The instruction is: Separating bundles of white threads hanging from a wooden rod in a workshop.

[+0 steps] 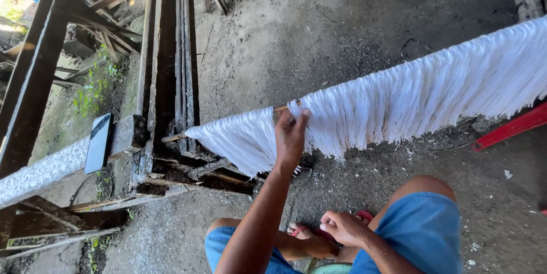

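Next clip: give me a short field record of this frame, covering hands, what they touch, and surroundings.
left hand: raised, fingers on the white yarn
right hand: resting low, by the foot
yarn: hangs in a row over a thin pole, parted at the left hand
pole: left end on a dark wooden frame
phone: lies on a beam left of the frame
ground: bare concrete

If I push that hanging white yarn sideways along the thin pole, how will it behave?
The white yarn looks floppy: its strands droop loosely from the thin pole. It probably slides in bunches, since a gap shows beside the left hand. Loose ends may tangle.
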